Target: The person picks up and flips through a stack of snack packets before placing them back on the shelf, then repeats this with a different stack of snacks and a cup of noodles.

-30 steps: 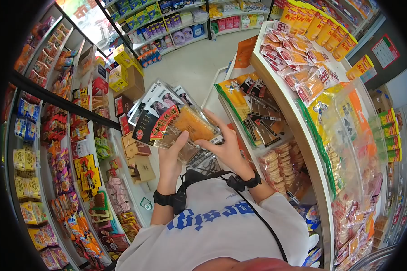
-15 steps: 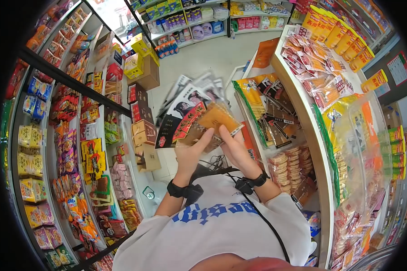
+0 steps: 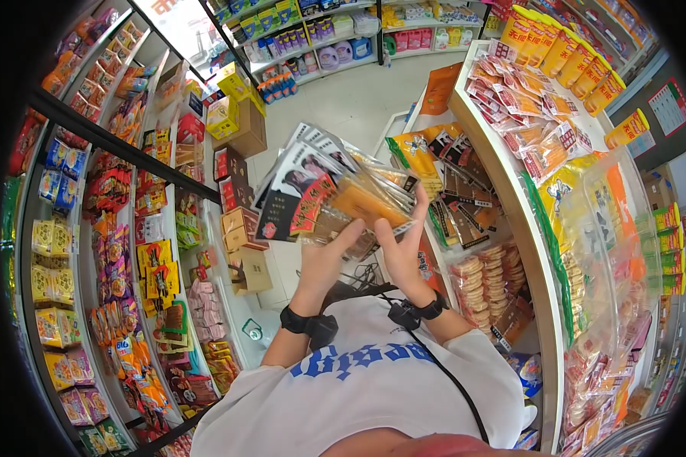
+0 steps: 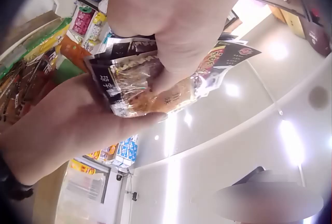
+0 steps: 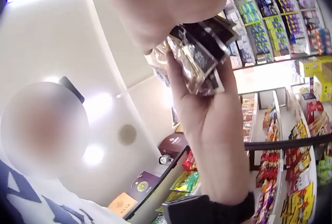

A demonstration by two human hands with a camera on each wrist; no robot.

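A fanned bunch of flat clear snack packets (image 3: 301, 177) with black, white and red printed ends is in front of the shirt. The top packet's orange contents (image 3: 364, 201) face up. My left hand (image 3: 324, 259) grips the bunch at its lower left edge, thumb laid on top. From the right, my right hand (image 3: 404, 247) holds the same bunch, its thumb on the front and fingers round the right edge. In the left wrist view, the right hand (image 4: 78, 105) pinches a corner of the packets (image 4: 150, 81). The left hand (image 5: 207, 115) supports their underside in the right wrist view.
At the right stands a white display counter (image 3: 503, 164) with bagged snacks. Similar dark packets (image 3: 465, 190) lie in its lower bin beside stacked round crackers (image 3: 472, 278). Tall snack shelves (image 3: 122, 251) line the left. Cartons (image 3: 244, 126) stand on the floor.
The packets have spread into a wider fan. The right hand's fingers now wrap farther up the right edge. The head view has shifted slightly, and both hands keep hold of the packets.
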